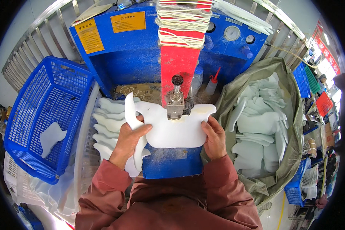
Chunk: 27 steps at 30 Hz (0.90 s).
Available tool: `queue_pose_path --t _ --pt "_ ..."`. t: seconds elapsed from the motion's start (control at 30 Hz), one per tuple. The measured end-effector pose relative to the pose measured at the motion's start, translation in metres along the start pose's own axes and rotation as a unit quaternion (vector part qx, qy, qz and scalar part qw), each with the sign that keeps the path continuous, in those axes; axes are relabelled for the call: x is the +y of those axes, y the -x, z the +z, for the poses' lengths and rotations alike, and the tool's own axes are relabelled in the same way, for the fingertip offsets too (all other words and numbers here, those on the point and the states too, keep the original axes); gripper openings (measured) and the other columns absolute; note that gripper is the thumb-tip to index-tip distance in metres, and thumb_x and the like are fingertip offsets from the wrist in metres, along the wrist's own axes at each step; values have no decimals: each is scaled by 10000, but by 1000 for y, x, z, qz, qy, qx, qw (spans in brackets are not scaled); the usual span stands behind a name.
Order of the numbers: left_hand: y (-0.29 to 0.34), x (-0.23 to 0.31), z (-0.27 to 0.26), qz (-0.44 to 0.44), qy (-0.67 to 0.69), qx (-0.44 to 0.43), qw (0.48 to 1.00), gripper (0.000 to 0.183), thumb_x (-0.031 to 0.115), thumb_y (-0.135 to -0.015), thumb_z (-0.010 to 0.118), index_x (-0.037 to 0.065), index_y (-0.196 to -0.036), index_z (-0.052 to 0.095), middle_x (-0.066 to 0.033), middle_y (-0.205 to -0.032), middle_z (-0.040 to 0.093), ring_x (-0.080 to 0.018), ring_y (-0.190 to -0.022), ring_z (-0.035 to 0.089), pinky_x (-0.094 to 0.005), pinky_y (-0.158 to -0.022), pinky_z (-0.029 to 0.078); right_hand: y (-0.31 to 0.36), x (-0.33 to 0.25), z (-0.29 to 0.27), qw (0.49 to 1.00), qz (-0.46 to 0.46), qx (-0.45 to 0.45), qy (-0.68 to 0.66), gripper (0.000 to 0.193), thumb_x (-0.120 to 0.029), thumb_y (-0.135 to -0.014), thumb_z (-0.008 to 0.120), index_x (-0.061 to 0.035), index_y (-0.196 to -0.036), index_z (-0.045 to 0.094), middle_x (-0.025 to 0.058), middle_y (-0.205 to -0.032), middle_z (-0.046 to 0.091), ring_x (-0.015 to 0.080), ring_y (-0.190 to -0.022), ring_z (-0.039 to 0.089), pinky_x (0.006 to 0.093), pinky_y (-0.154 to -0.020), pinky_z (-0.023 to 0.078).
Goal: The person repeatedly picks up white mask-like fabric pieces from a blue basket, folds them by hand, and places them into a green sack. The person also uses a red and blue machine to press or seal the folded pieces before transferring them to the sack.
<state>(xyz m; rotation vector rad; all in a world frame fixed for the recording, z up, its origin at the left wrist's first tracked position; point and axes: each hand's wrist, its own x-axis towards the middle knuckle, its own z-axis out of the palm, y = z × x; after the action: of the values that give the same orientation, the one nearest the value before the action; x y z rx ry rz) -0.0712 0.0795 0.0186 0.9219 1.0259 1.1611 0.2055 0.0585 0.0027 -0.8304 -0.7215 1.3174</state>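
A white, curved-edged foam piece [175, 135] lies flat under the metal head [175, 105] of a blue machine with a red arm. My left hand [129, 138] pinches its left edge, thumb on top. A second white foam piece [130, 109] stands tilted at that same hand, its lower part passing behind the wrist. On the other side, my right hand [215, 137] grips the right edge between thumb and fingers. Whether the head touches the foam, I cannot tell. Left of my left hand, several similar foam pieces [109, 122] lie overlapped in a row.
At the left, a blue plastic basket [71, 74] holds one foam piece. A grey-green sack [291, 153] full of foam pieces stands at the right. The machine's blue panel [172, 163] lies before me. Behind the head are a red-tipped squeeze bottle [211, 86] and coiled cord [128, 91].
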Motion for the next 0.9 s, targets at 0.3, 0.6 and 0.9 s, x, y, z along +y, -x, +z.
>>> queue_pose_path --t 0.3,0.6,0.9 --pt "2 4 -3 -15 17 7 1000 384 52 -870 756 -25 -1230 647 -87 -1072 712 -165 -936 681 -328 -845 555 2 4 1 1000 20 -6 10 314 -77 -1002 626 27 -1298 627 53 -1170 697 118 -1016 660 251 -859 522" --pt "14 -1 9 -16 46 -10 999 433 10 -874 759 -16 -1278 607 -79 -1083 688 -164 -957 672 -326 -871 550 21 -8 -5 1000 12 -1 14 339 -59 -1009 594 59 -1327 592 90 -1226 679 155 -1098 645 287 -960 502" --pt "17 -8 19 -24 53 -19 998 481 10 -874 764 -13 -1316 578 -87 -1095 691 -162 -954 674 -326 -879 550 34 -13 -19 1000 7 13 23 342 -53 -1009 590 59 -1332 596 94 -1229 684 160 -1099 648 295 -964 505"
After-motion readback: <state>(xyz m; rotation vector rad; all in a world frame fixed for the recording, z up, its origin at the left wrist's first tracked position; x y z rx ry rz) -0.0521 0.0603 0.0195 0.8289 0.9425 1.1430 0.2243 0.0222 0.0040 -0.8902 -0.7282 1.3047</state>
